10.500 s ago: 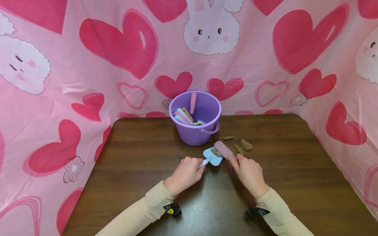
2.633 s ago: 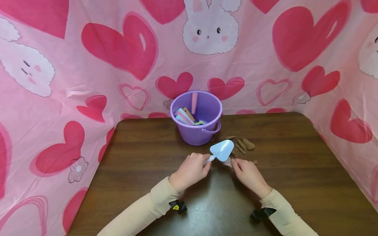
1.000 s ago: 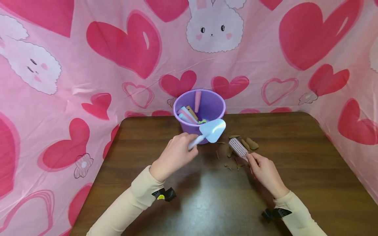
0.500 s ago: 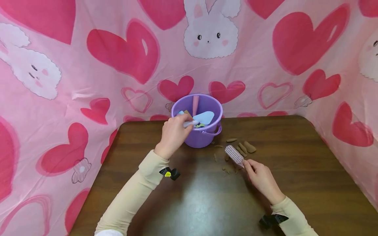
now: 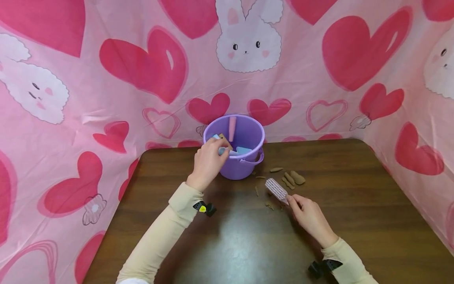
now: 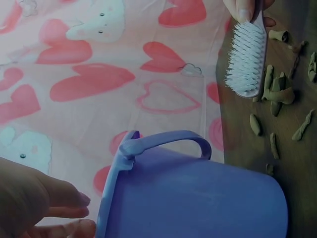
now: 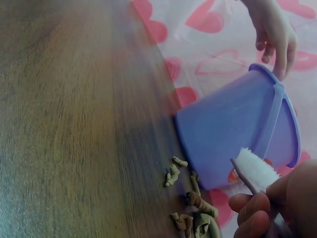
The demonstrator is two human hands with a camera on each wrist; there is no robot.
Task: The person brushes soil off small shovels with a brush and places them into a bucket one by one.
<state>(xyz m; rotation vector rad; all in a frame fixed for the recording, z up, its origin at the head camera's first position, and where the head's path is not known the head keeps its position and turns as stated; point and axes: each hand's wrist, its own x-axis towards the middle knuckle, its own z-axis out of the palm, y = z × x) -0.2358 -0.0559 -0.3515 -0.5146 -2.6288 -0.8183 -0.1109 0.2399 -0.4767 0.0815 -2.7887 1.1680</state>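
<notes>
My left hand is over the near left rim of the purple bucket, its fingers reaching inside. In the left wrist view nothing shows in the grip of its loosely bent fingers. The light blue toy trowel lies low in the bucket, its pale handle beside that hand. My right hand grips a pinkish brush by the handle, white bristles upward, above the table. Brown clay-like pieces lie beyond the brush, with thin scraps nearer me.
Inside the bucket stand a pink handle and other tools, partly covered by my left hand. The bucket's handle hangs on its right side. A pink cloth with hearts and rabbits surrounds the dark wooden table.
My left hand carried the trowel from near the brush to the bucket, lowered it inside and let go. The brush was turned bristles up and moved slightly.
</notes>
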